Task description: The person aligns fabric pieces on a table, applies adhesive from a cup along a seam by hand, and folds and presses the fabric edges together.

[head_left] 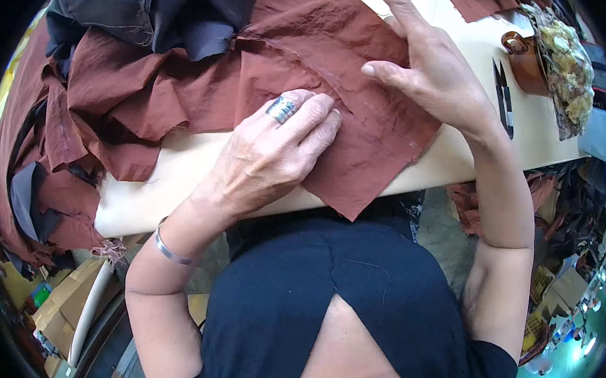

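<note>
A reddish-brown fabric piece [362, 151] lies spread across the table, with a seam or fold line running diagonally over it. My left hand [274, 148], wearing a wide ring and a bracelet, rests on this cloth with its fingers curled down and closed on it. The fingertips are hidden beneath the hand. Over the right part of the fabric is my right hand [434, 72], thumb and fingers stretched apart with nothing held. Dark navy fabric [154, 10] is bunched at the upper left, joined or overlapping with more crumpled brown cloth.
Thread snips or scissors [502, 97] lie at the right of the cream table [155, 200]. Beside them stand a brown mug [529, 64] and a pincushion-like textured mass [565, 63]. Cloth scraps [561, 214] hang beyond the right edge; cardboard [70, 306] is at lower left.
</note>
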